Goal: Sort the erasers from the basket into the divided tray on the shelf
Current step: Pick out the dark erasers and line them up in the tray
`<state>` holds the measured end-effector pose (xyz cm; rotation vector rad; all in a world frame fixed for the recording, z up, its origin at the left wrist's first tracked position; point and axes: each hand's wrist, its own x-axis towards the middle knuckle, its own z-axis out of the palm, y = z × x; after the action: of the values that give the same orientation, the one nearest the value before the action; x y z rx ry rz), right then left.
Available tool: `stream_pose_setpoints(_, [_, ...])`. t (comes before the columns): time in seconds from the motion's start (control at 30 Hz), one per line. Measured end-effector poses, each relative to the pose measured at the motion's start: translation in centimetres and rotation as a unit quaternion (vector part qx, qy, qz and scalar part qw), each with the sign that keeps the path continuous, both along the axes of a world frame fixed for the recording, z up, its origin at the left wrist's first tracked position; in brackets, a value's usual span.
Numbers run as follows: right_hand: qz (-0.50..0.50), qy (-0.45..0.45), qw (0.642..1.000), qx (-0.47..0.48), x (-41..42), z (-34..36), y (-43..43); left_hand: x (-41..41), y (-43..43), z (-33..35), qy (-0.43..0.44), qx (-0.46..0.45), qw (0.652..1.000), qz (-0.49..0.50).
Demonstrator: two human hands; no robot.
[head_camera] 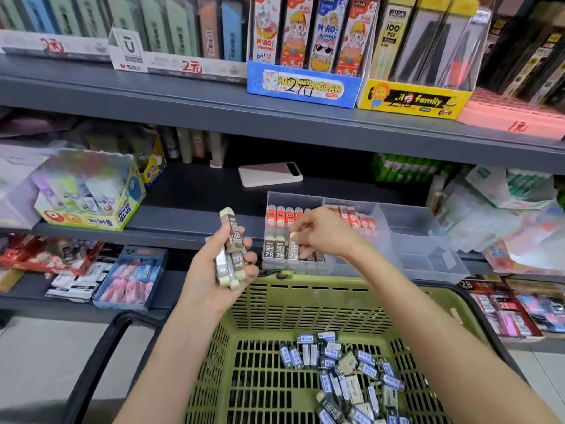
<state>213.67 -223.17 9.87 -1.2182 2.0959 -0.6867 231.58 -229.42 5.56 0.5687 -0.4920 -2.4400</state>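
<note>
A clear divided tray (pixel 409 237) sits on the middle shelf. Its back left compartments hold red erasers (pixel 282 216), and its front left compartment holds upright 2B erasers (pixel 274 250) with dark sleeves. My left hand (pixel 224 270) grips a bundle of several 2B erasers (pixel 233 244) just left of the tray. My right hand (pixel 324 232) reaches over the tray's front left compartment and pinches the top of one 2B eraser (pixel 293 240) standing in that row. Below, the green basket (pixel 305 304) holds several loose erasers (pixel 348 374) at its bottom right.
A white phone (pixel 270 174) lies on the shelf behind the tray. A yellow glue box (pixel 91 206) stands at the left. Packaged goods (pixel 501 206) crowd the tray's right side. The upper shelf edge (pixel 275 123) overhangs. The lower shelf holds a blue box (pixel 131 280) of erasers.
</note>
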Motion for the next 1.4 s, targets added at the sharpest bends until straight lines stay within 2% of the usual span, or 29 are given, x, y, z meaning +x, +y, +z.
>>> stream_pose_setpoints(0.1, [-0.085,0.034,0.995,-0.045,1.2,-1.6,0.4,0.2,0.1,-0.2,-0.023,-0.013,1.000,-0.017])
stream_pose_setpoints(0.3, [-0.050,0.128,0.986,-0.095,1.9,-1.2,1.0,0.1,0.4,-0.3,-0.058,-0.040,0.997,-0.045])
stream_pose_setpoints(0.33, [-0.043,0.115,0.984,-0.132,2.2,-0.6,1.1,0.1,0.4,-0.3,-0.058,-0.048,0.995,-0.060])
stream_pose_setpoints(0.4, [-0.009,0.004,0.982,-0.190,3.0,0.6,1.4,0.1,0.6,-0.2,-0.051,-0.066,0.991,-0.105])
stream_pose_setpoints(0.47, [0.057,-0.084,0.977,-0.187,4.0,1.6,1.6,0.2,0.7,-0.2,-0.045,-0.078,0.985,-0.149])
stream_pose_setpoints(0.53, [0.101,-0.127,0.971,-0.174,4.7,1.9,1.8,0.2,0.9,-0.2,-0.039,-0.080,0.980,-0.176])
stream_pose_setpoints(0.6, [0.086,-0.190,0.961,-0.179,4.3,2.4,1.9,0.3,1.1,-0.2,-0.027,-0.068,0.980,-0.183])
stream_pose_setpoints(0.67, [0.006,-0.238,0.947,-0.214,2.3,2.9,1.9,0.4,1.0,-0.2,-0.013,-0.055,0.985,-0.166])
stream_pose_setpoints(0.73, [-0.076,-0.188,0.952,-0.229,-0.2,3.2,2.0,0.3,0.8,-0.1,-0.012,-0.029,0.992,-0.119])
stream_pose_setpoints(0.8, [-0.108,-0.076,0.975,-0.178,-1.6,2.5,2.0,0.2,0.5,-0.1,-0.004,0.013,0.998,-0.057])
stream_pose_setpoints(0.87, [-0.091,0.013,0.991,-0.101,-1.7,1.3,1.9,0.2,0.2,-0.2,0.017,0.055,0.998,-0.016])
stream_pose_setpoints(0.93, [-0.052,0.052,0.996,-0.041,-1.1,0.2,1.7,0.3,0.2,-0.1,0.041,0.091,0.995,0.006])
stream_pose_setpoints(1.07, [-0.021,0.121,0.992,0.007,-0.6,-0.6,0.6,0.4,0.4,0.1,0.093,0.165,0.980,0.068])
stream_pose_setpoints(1.17, [0.014,0.206,0.978,0.025,0.4,-0.7,0.5,0.3,0.5,0.5,0.090,0.149,0.982,0.075])
stream_pose_setpoints(1.27, [0.013,0.292,0.956,-0.017,1.0,-0.1,1.0,0.3,0.5,0.4,0.089,0.133,0.985,0.070])
stream_pose_setpoints(1.3, [0.001,0.295,0.954,-0.054,1.6,0.3,1.1,0.3,0.5,0.4,0.092,0.127,0.985,0.069])
stream_pose_setpoints(1.33, [-0.012,0.255,0.962,-0.100,2.5,0.7,1.3,0.2,0.5,0.4,0.092,0.121,0.986,0.068])
stream_pose_setpoints(1.4, [-0.022,0.123,0.980,-0.157,5.0,1.2,1.5,0.1,0.5,0.3,0.087,0.108,0.988,0.069])
